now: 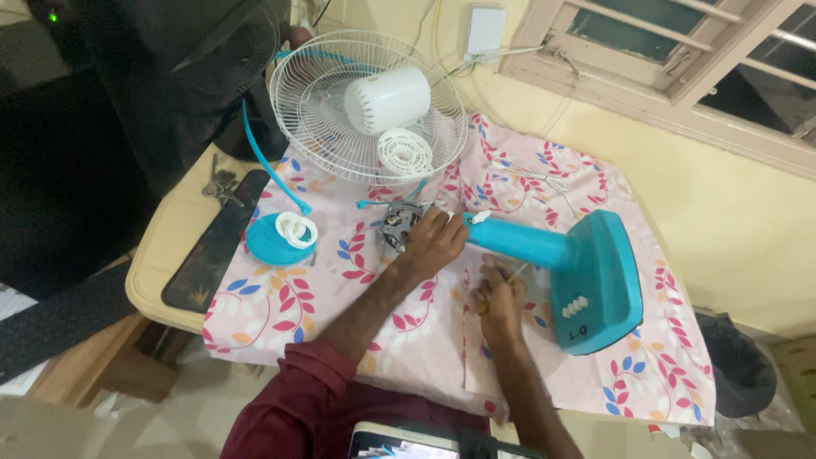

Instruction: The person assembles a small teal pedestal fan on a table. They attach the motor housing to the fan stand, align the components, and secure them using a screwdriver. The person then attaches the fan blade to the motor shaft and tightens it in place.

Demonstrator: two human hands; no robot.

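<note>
My left hand [432,244] rests on the grey fan motor [397,224], which lies on a pink floral cloth [425,331]. My right hand [500,296] grips a thin screwdriver [516,272] whose tip points toward the neck of the teal fan stand [578,272]. The stand lies on its side, its base to the right with white buttons showing. Both hands are close together at the joint between motor and stand neck.
A white wire fan guard [323,110] holding a white motor cover [387,98] and a vented cap [405,151] lies at the back. A teal disc [268,246] with a white ring sits left. A dark tray [212,246] lies on the table's left edge.
</note>
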